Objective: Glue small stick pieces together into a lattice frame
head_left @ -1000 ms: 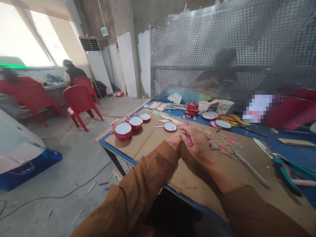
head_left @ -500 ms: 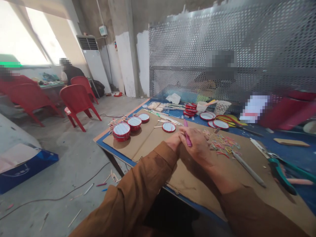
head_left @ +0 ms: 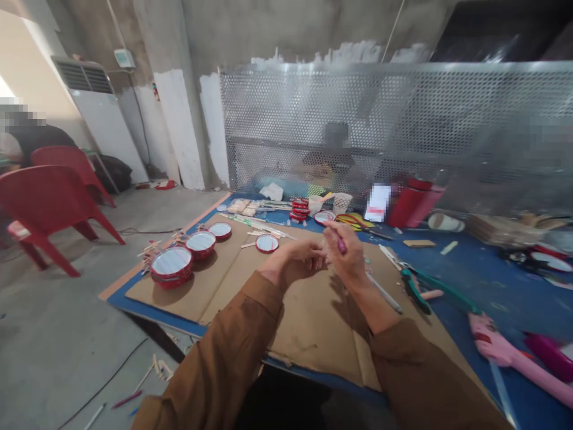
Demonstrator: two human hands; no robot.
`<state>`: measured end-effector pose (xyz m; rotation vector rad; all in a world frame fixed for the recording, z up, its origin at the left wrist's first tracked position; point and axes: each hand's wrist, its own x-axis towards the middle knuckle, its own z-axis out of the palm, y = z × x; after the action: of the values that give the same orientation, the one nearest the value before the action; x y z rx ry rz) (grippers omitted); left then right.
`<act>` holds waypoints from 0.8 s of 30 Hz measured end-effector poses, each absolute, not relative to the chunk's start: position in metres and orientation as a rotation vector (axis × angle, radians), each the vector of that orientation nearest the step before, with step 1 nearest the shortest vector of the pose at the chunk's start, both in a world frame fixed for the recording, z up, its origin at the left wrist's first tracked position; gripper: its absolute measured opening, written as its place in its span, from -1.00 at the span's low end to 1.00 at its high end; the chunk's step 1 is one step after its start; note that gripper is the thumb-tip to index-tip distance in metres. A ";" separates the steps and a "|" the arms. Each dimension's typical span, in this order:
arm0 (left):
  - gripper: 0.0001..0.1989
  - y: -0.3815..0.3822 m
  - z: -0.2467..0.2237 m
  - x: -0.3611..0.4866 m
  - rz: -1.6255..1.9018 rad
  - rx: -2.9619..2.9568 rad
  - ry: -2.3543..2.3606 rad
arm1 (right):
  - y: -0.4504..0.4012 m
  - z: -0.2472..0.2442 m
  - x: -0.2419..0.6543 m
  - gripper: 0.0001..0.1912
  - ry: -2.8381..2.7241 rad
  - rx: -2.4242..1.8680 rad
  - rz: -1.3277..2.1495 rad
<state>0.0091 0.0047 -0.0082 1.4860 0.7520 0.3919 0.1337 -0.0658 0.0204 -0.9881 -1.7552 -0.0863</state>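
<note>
My right hand (head_left: 353,266) is closed around a slim purple pen-like stick (head_left: 342,245), whose end shows above the fist. Close beside it, over the brown cardboard (head_left: 308,331), my left hand (head_left: 295,260) has its fingers curled together. Whatever those fingers hold is too small and blurred to make out. A shallow round red piece with a white top (head_left: 267,242) lies just beyond my left hand. Further left stand several similar red-rimmed rounds (head_left: 171,267), small sticks beside them. Behind my right forearm lies a grey pen-like tool (head_left: 385,292).
Teal-handled pliers (head_left: 414,289) and a pink-handled tool (head_left: 514,352) lie on the right. At the back are stacked red rounds (head_left: 299,209), paper cups (head_left: 342,203), a phone (head_left: 378,202) and a red cylinder (head_left: 408,203). A perforated metal screen (head_left: 277,113) borders the table.
The view has swung right, bringing more of the table's right side into sight. My hands, touching before, are now slightly apart, and the purple stick is seen more end-on.
</note>
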 end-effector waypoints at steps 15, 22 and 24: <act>-0.75 0.010 0.001 0.017 0.273 1.761 0.752 | -0.077 0.029 0.163 -0.65 -1.232 -1.355 0.392; -0.78 0.009 0.006 0.016 0.221 1.747 0.757 | -0.073 0.025 0.167 -0.67 -1.308 -1.393 0.381; -0.78 0.008 0.007 0.016 0.209 1.752 0.759 | -0.073 0.025 0.165 -0.67 -1.330 -1.389 0.381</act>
<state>0.0158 0.0083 0.0069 1.7520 0.7591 0.2095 0.1646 -0.0731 0.0251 -1.3886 -1.3301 0.3809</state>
